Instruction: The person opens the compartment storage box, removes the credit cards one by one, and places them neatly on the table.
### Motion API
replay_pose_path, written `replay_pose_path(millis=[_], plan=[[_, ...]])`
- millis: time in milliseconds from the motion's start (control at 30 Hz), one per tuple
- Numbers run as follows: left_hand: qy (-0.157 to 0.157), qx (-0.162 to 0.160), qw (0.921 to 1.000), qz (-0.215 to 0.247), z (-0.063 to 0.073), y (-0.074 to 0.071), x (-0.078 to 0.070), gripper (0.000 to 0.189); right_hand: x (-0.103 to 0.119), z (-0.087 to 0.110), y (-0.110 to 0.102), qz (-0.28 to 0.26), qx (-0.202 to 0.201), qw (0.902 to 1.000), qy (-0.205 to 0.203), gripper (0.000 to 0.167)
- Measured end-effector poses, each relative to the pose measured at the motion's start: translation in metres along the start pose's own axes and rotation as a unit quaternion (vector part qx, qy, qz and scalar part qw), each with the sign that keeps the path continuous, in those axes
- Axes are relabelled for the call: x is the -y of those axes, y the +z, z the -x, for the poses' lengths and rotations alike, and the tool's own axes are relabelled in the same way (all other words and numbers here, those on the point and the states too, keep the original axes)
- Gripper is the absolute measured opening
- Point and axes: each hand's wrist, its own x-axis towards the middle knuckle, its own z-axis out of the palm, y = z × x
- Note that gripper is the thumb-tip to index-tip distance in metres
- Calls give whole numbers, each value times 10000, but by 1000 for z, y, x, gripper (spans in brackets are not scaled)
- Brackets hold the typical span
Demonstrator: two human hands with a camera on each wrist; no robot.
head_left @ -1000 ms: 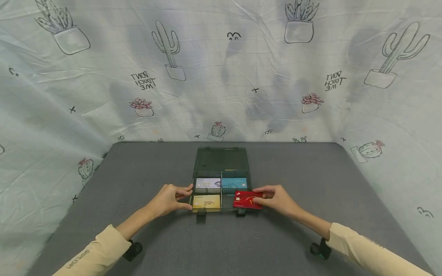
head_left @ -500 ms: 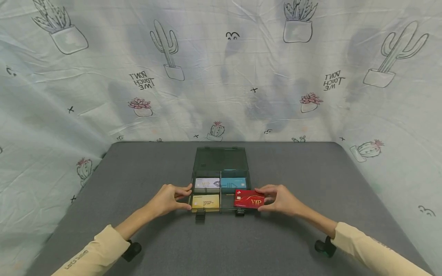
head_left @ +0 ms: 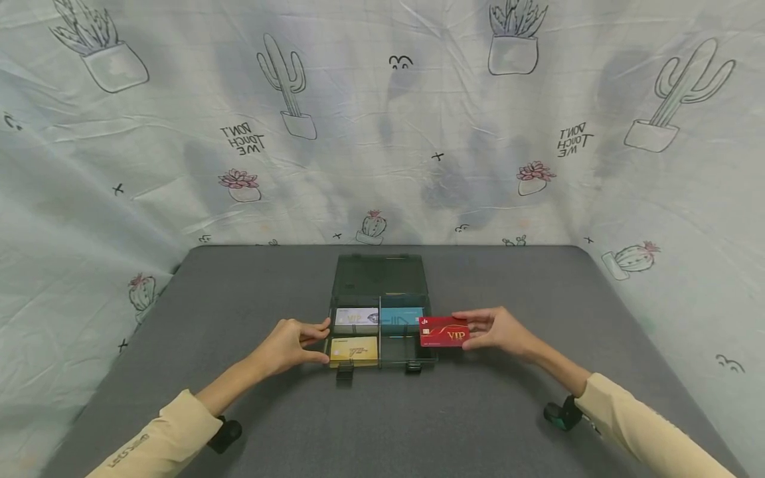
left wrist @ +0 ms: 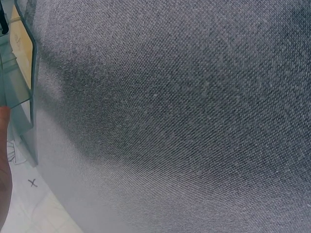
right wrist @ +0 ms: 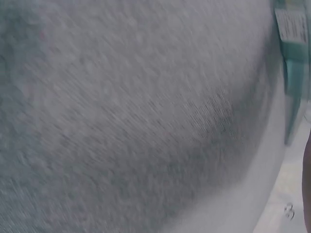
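In the head view a dark see-through plastic box point(head_left: 380, 362) lies with its lid point(head_left: 379, 275) raised at the back. A white VIP card point(head_left: 356, 317), a blue card point(head_left: 400, 317) and a yellow card point(head_left: 354, 350) each lie in a compartment; the front right compartment holds no card. My left hand point(head_left: 293, 345) touches the box's left side with thumb and fingertips spread apart. With thumb and fingers my right hand point(head_left: 499, 330) pinches a red VIP card point(head_left: 442, 332) by its right end, over the box's right edge. The left wrist view catches the box's corner point(left wrist: 22, 63).
The box stands on a grey cloth-covered table point(head_left: 382, 425). Behind and beside it hangs a white curtain point(head_left: 382, 133) with cactus drawings. Two latches, a left one point(head_left: 344, 372) and a right one point(head_left: 414, 367), hang at the box's front.
The right hand has lifted the red card out of the front right compartment and moved it right and back. The left hand has kept its place at the box.
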Motion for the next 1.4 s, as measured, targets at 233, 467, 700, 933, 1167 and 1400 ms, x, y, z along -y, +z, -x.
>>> replay_pose_path(millis=[233, 467, 700, 933, 1167, 1400], plan=[[-45, -48, 10000, 46, 0, 0, 1, 53, 1, -1, -18, -9, -101, 9996, 246, 63], [-93, -70, 9999, 1, 1, -1, 1, 53, 3, -3, -39, 41, -85, 9994, 332, 64], [-111, -71, 9999, 103, 1, -1, 2, 54, -1, -4, -58, -1, -17, 9979, 645, 66], [-128, -70, 9998, 100, 1, 0, 2, 54, -10, -3, -73, 40, -252, 9953, 929, 66], [-75, -59, 9999, 141, 1, 0, 3, 54, -19, -4, -86, -29, -377, 9932, 1102, 68], [-71, -62, 9997, 219, 1, 1, 4, 54, -27, -9, -94, -295, -476, 9926, 1078, 68]])
